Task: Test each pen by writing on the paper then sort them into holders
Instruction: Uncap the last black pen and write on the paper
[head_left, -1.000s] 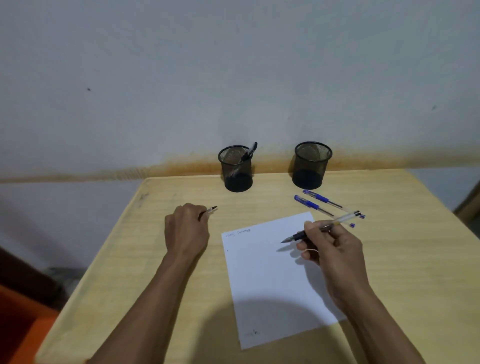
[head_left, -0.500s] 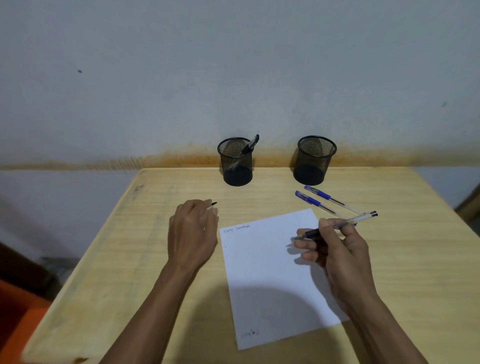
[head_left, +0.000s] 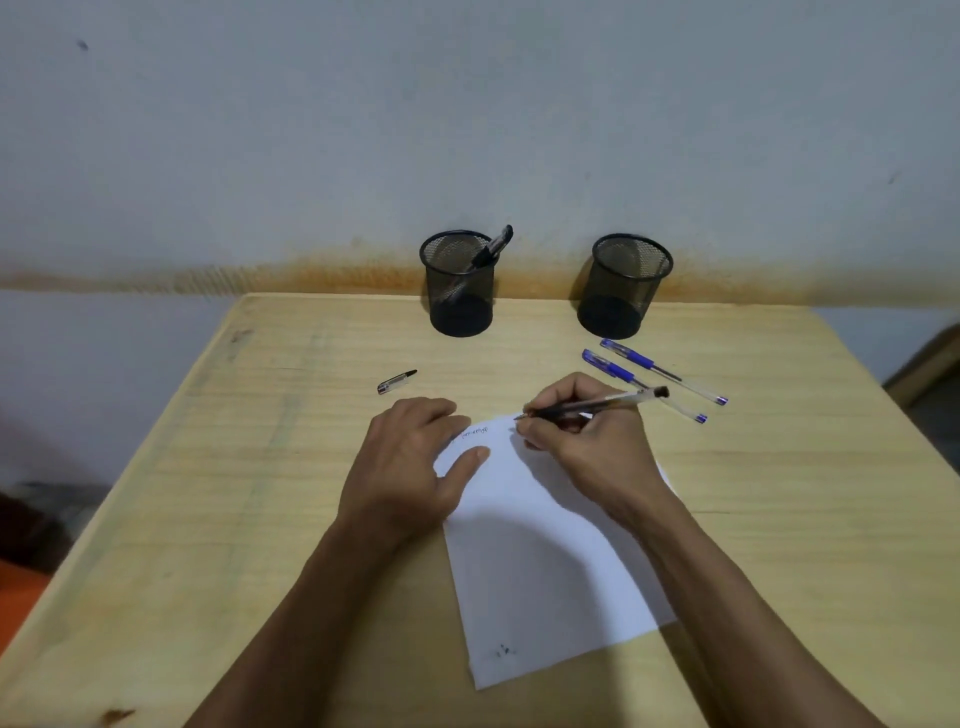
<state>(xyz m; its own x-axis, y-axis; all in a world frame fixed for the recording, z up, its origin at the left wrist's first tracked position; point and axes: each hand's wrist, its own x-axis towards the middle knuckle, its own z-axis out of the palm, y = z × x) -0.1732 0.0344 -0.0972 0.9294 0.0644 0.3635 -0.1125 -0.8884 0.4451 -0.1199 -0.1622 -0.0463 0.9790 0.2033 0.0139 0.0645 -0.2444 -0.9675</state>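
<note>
A white paper (head_left: 545, 561) lies on the wooden table (head_left: 260, 467), with a short line of handwriting near its top left. My right hand (head_left: 582, 447) grips a black pen (head_left: 592, 406), its tip at the paper's top edge right of the writing. My left hand (head_left: 410, 462) rests flat on the paper's top left corner. The pen's cap (head_left: 396, 382) lies on the table beyond my left hand. Two blue pens (head_left: 649, 370) lie right of the paper. The left mesh holder (head_left: 460, 283) has one black pen in it; the right holder (head_left: 625, 285) looks empty.
Both holders stand at the table's far edge against the grey wall. Something orange (head_left: 21, 597) sits on the floor at the lower left. A dark object (head_left: 924, 364) shows past the table's right edge.
My left hand let go of the pen cap, which now lies on the table, and moved onto the paper. My right hand brought the pen tip up to the paper's top edge.
</note>
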